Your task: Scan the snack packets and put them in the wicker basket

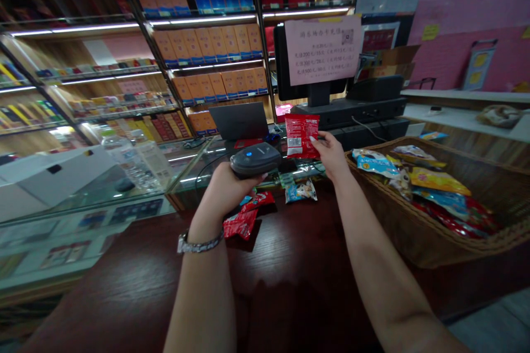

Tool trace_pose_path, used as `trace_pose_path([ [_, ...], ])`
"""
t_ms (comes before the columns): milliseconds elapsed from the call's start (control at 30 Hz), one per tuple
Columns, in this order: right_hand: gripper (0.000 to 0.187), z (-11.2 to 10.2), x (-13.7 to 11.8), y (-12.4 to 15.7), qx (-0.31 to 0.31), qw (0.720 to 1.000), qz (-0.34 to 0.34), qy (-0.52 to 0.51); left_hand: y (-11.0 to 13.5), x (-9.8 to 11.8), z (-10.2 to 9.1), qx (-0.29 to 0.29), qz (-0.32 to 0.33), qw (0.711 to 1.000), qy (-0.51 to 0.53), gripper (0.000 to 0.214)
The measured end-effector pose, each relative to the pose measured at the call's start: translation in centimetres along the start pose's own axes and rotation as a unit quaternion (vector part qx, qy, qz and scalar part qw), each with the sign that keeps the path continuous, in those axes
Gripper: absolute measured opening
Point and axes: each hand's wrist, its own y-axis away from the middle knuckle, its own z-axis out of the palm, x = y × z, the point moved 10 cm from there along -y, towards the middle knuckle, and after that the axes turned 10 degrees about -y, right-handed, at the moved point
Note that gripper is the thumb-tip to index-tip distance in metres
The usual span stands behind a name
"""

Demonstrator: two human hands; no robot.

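Lit shelves (202, 22) back the dark counter (285, 256). From the left, I see the left hand (227, 190) wrapped around a scanner (256, 159); just past its nose, a red packet (300, 131) hangs upright, right edge pinched tight by the right hand (330, 153), thumb in front; then a basket (399, 234) of snack bags (439, 181).

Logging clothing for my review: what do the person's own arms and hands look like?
Both forearms are bare in view. The left hand is ungloved, with a silvery, linked-looking wristband; the right hand is ungloved, its wrist unadorned.
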Motion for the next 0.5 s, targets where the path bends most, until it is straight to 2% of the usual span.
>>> trace_pose_path([
  [167, 0.045, 0.0, -1.3, 0.2, -0.005, 0.999, -0.043, 0.012, 0.2, 0.3, 0.0, -0.006, -0.002, 1.0, 0.005, 0.039],
  [400, 0.044, 0.0, -2.6, -0.1, -0.022, 0.991, -0.101, 0.083, 0.3, 0.3, -0.4, 0.008, -0.007, 1.0, -0.007, 0.032],
  [500, 0.037, -1.1, -4.6, 0.3, 0.018, 0.977, -0.155, 0.145, 0.2, 0.3, -0.6, 0.017, -0.006, 1.0, 0.007, 0.032],
])
